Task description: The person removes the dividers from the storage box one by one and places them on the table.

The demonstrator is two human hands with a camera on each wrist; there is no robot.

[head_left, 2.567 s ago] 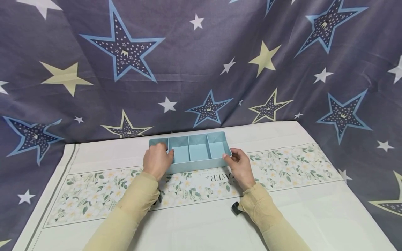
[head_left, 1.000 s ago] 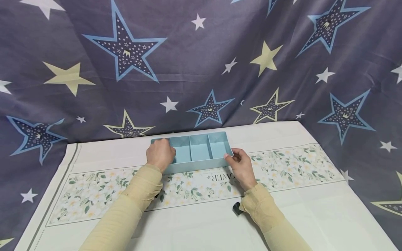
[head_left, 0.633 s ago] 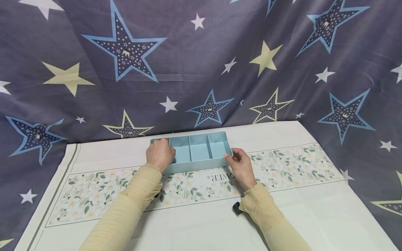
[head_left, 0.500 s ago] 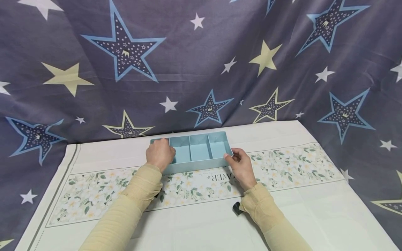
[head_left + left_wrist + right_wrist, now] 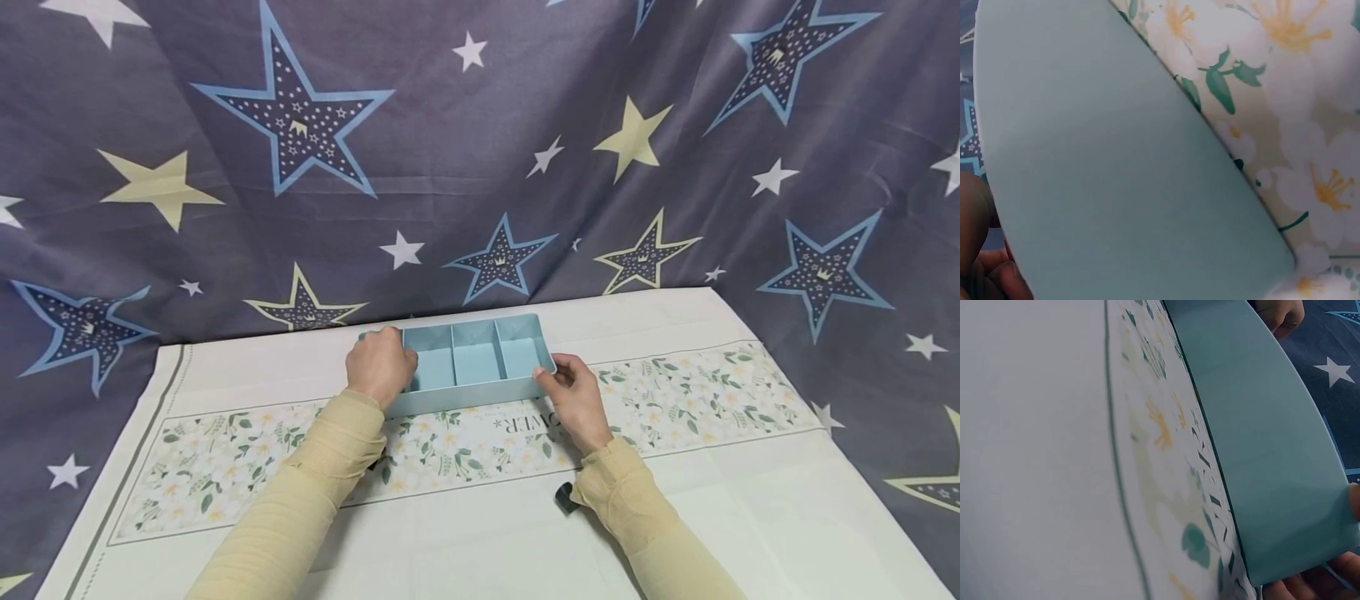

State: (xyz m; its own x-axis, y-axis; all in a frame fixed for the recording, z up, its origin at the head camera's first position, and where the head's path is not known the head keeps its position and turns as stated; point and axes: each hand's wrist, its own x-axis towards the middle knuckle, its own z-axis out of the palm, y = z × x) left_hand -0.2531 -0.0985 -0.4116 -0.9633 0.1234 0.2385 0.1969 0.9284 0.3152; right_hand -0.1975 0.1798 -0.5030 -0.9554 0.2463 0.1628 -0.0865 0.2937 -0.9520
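A light blue divided tray [image 5: 465, 395] with a row of compartments stands at the back of the table in the head view. My right hand [image 5: 577, 400] pinches its near right corner, thumb on the rim and fingers beneath the edge. My left hand [image 5: 380, 367], fingers curled, is over the leftmost compartment and covers most of it; its fingertips and anything between them are hidden. No objects show in the other compartments. The tray's near wall [image 5: 1110, 150] fills much of the left wrist view. The same wall [image 5: 1260, 437] crosses the right wrist view, with right fingers [image 5: 1310, 584] at its lower corner.
A white tablecloth [image 5: 480, 550] with a printed floral band [image 5: 675, 400] covers the table. Behind it hangs a dark curtain [image 5: 465, 125] with a star pattern. A small black object [image 5: 566, 498] sits at the right cuff.
Since the earliest frame my left hand has risen slightly and turned over the leftmost compartment, its thumb drawn in. My right hand and the tray stay nearly in place.
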